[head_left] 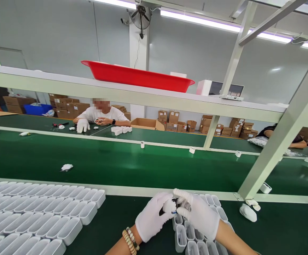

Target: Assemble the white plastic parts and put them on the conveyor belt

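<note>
Both my hands wear white gloves and meet in front of me, over the near green work surface. My left hand [154,216] is closed around a small white and black part [174,206], whose kind I cannot make out because the fingers cover most of it. The fingers of my right hand [201,216] curl in from the other side and pinch at its black end. Beneath my right hand stand several small white open-topped cases [180,238], packed in rows and partly hidden by the glove.
Rows of white open trays [71,230] fill the left of the surface. A white rounded piece [248,213] lies right, beside a slanted post [273,141]. Beyond runs a green conveyor belt [103,159] with small parts. A red tray [138,76] sits on the overhead shelf. A co-worker [103,115] sits opposite.
</note>
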{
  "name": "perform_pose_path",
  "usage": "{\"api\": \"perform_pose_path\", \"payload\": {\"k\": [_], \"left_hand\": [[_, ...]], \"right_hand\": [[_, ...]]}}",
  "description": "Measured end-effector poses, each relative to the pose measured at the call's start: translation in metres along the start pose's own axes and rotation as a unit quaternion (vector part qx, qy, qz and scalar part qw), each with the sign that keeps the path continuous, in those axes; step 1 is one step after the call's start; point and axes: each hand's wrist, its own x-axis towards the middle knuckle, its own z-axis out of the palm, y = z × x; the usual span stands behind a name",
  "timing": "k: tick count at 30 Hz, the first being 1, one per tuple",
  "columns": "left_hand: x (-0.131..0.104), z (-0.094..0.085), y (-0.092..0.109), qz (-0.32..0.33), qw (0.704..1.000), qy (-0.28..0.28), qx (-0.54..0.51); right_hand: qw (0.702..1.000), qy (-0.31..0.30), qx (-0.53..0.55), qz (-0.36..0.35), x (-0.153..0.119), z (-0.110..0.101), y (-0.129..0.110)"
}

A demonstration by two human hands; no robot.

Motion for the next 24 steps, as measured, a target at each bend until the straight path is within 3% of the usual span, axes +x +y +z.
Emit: {"api": "perform_pose_path", "payload": {"k": [3, 9, 13, 17, 21, 24], "left_hand": [[-0.001, 0.001, -0.004, 0.006, 1.000, 0.019, 0.006], [-0.004, 0.004, -0.013, 0.004, 0.998, 0.062, 0.006], [-0.007, 0.004, -0.013, -0.006, 0.998, 0.063, -0.010], [-0.008, 0.005, -0.013, -0.035, 0.995, 0.076, -0.050], [-0.010, 0.006, -0.012, -0.058, 0.985, 0.089, -0.139], [-0.011, 0.004, -0.011, -0.067, 0.976, 0.087, -0.189]], "right_hand": [[0.999, -0.001, -0.033, -0.001, -0.002, 0.002, 0.000], [0.954, -0.042, -0.294, -0.036, -0.011, 0.002, -0.015], [0.950, -0.108, -0.294, -0.018, -0.013, 0.005, -0.019], [0.946, -0.113, -0.304, -0.025, -0.012, 0.009, -0.021], [0.917, -0.053, -0.383, -0.102, -0.017, 0.020, -0.019], [0.917, -0.036, -0.328, -0.223, -0.034, 0.041, -0.015]]}}
